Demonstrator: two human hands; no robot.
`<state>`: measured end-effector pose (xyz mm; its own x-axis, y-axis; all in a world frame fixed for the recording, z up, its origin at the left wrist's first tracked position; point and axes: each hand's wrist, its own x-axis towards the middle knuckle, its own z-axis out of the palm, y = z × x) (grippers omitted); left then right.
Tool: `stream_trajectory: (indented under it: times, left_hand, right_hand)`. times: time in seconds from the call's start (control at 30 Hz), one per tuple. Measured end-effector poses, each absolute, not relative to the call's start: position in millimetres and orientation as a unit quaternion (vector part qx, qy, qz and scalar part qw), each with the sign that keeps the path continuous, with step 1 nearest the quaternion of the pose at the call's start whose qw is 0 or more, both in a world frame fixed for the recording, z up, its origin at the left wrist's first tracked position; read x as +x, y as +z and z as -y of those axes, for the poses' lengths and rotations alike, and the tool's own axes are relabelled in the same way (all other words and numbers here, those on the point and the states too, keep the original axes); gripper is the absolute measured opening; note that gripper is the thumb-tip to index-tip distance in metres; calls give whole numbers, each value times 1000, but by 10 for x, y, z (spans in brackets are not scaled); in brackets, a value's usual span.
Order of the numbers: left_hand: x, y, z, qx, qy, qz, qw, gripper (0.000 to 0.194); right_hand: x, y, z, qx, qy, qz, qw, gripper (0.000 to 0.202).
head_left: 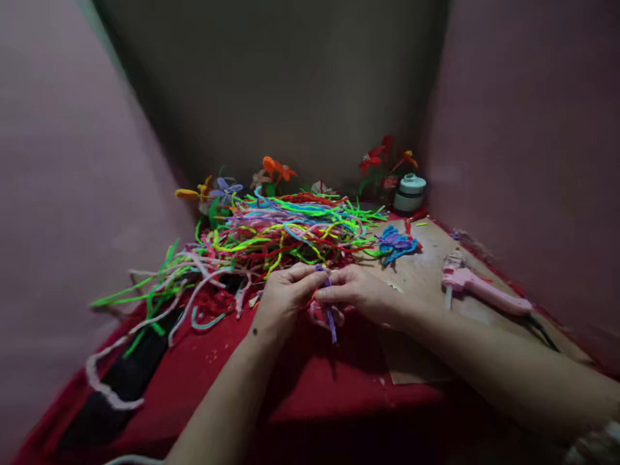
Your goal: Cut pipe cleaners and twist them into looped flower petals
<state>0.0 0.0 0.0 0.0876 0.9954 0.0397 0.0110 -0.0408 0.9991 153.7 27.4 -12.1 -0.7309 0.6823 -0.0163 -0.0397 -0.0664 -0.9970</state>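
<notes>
My left hand (pixel 289 292) and my right hand (pixel 352 290) meet just in front of a heap of coloured pipe cleaners (pixel 295 229). Both are closed, fingertips pinching a purple pipe cleaner (pixel 331 316) whose end hangs down between them. A pink looped piece (pixel 317 315) shows under the fingers, and I cannot make out whether it is joined to the purple one. A bit of orange peeks out between the hands. Right of the heap lies a blue and purple pipe-cleaner flower (pixel 397 243).
A pink glue gun (pixel 484 289) lies on the board (pixel 426 271) at the right. Behind stand finished flowers, orange (pixel 277 168) and red (pixel 372 159), beside a pale lidded jar (pixel 410 192). A black strip (pixel 121 381) crosses the red cloth (pixel 208 394) at the left.
</notes>
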Motion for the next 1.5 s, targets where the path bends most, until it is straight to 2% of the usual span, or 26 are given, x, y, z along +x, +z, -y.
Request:
stream_trajectory:
  times: [0.13,0.3,0.37,0.47,0.6,0.7,0.77,0.83,1.0,1.17,1.23,1.4,1.5]
  left_hand:
    - [16,-8,20,552,489,-495,459,24]
    - [89,-54,31,663,521,-508,174,13]
    - [103,-72,27,693,510,-500,103,14]
    - [72,-69,-9,681,503,-519,122,15]
    - [-5,-23,-71,592,505,-566,272,15]
    - [-18,1,-77,547,482,-557,399,25]
    - [-3,3,-66,558,457,-537,437,26]
    - [20,-9,-53,603,453,-527,392,21]
    - [60,-70,-44,721,460,-503,123,16]
    - [51,-62,-64,726,450,-516,60,18]
    - [38,-35,-79,703,453,-535,121,17]
    - [-41,-2,-123,577,450,-490,474,24]
    - [-85,-13,-135,538,452,-454,547,26]
  right_hand:
    - [1532,-104,-260,-295,674,621,270,24]
    - [1473,-145,-262,-331,705,556,290,25]
    - [1456,-182,-264,-335,718,538,287,24]
    - [1448,-218,-252,-300,718,546,310,25]
    - [1454,-197,-222,-275,717,545,337,23]
    - [1461,-179,-221,-290,729,527,327,19]
    - [1461,-188,-233,-308,720,525,334,15]
    - [1457,-211,-248,-324,705,527,346,11]
    - [1443,-245,-269,-334,704,522,347,8]
    - [1447,-204,-255,-327,721,511,335,14]
    - [1453,-188,-253,-328,710,520,344,13]
    - [1471,-168,-254,-328,710,511,357,10]
    - [1476,-161,-247,-322,719,507,349,10]
